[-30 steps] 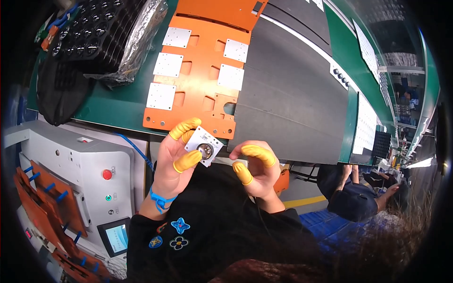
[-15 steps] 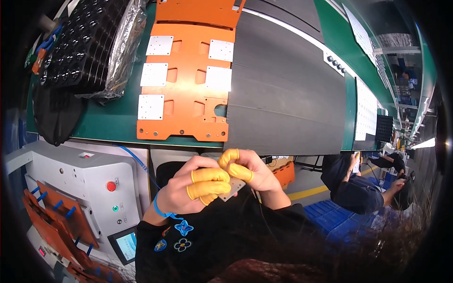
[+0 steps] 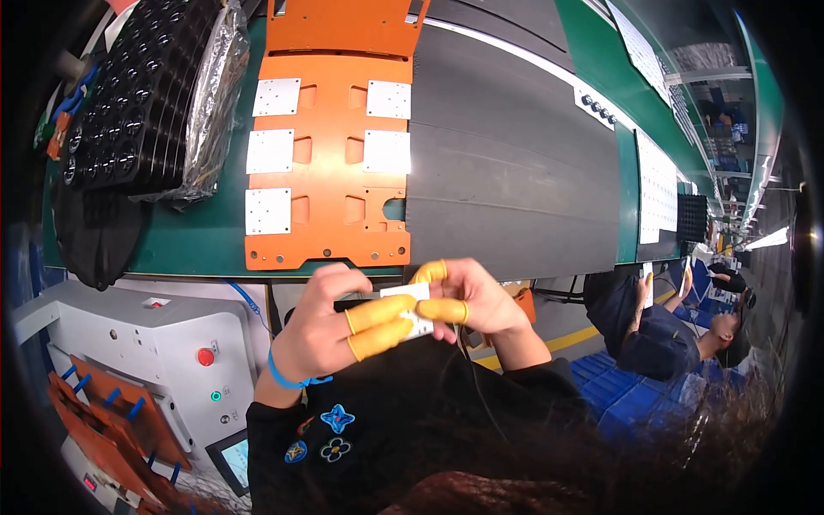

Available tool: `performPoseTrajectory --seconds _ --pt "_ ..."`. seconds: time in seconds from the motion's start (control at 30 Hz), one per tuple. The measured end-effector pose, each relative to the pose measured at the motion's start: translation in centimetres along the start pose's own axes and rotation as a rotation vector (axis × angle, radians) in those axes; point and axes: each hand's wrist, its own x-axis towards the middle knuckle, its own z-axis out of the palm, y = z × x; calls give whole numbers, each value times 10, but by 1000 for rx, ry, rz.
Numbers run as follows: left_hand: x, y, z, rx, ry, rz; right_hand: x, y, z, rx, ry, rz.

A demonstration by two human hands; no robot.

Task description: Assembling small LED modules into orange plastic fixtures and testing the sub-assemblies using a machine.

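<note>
Orange carrier plate (image 3: 330, 163), six white squares (image 3: 269, 151), two hands

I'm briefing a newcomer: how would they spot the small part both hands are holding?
Start at the orange carrier plate on the green bench. Just below its lower edge, the left hand and right hand pinch a small white square plate, the only one off the carrier.

A small white square plate (image 3: 410, 309) sits up off the tabletop, pinched flat between the left hand (image 3: 330, 330) and the right hand (image 3: 468, 296), yellow-capped fingers (image 3: 382, 313) wrapped across its face so only its top edge and a lower corner peek out.
</note>
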Motion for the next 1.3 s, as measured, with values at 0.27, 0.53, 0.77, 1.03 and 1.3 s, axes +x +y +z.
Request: performPoseTrajectory --seconds 0.27,0.53,0.77,1.03,1.3 --pt "28 -25 14 468 13 -56 46 -32 -21 -243 405 -111" --pt "27 -31 14 477 -5 -90 59 -40 -24 -237 427 -1" --pt "31 -31 13 490 -20 -105 62 -45 -21 -303 402 29" --pt "31 -31 16 515 -30 -115 63 -48 -22 -378 389 80" --pt "30 -29 16 535 -11 -117 63 -78 -22 -879 312 31"
